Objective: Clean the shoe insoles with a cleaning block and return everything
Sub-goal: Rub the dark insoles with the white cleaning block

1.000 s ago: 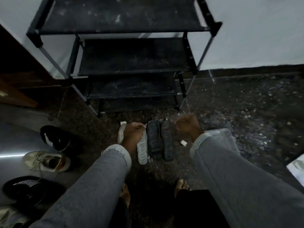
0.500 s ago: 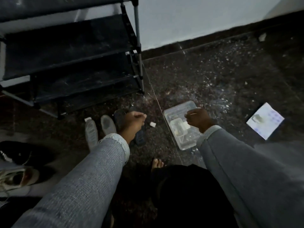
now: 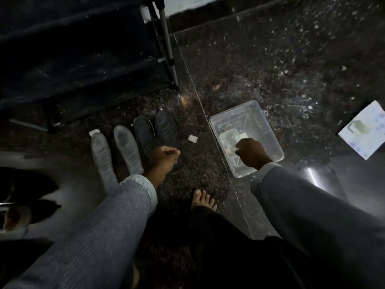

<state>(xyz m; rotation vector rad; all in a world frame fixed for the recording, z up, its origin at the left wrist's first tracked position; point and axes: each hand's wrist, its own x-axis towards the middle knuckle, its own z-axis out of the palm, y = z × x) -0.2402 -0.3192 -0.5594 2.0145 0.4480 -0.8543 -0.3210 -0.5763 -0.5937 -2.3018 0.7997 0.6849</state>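
Two white insoles [image 3: 128, 151] and two dark insoles [image 3: 166, 128] lie side by side on the speckled floor in front of the rack. One small white cleaning block [image 3: 193, 138] sits on the floor right of them, and another white block [image 3: 94, 132] at the far tip of the leftmost insole. My left hand [image 3: 164, 158] hovers over the near ends of the dark insoles, fingers curled, nothing visible in it. My right hand [image 3: 251, 153] reaches into a clear plastic box [image 3: 268, 130] and pinches a white block among pale items; its fingertips are partly hidden.
A black shoe rack [image 3: 83, 59] with a metal leg [image 3: 168, 57] stands at the upper left. Dark shoes [image 3: 27, 205] lie at the left edge. A white printed sheet [image 3: 362, 130] lies at the right. My bare foot [image 3: 204, 200] rests below the insoles.
My view swung right and down. My right hand moved from above the insoles into the clear box. My left hand left the white insole and now sits by the dark ones.
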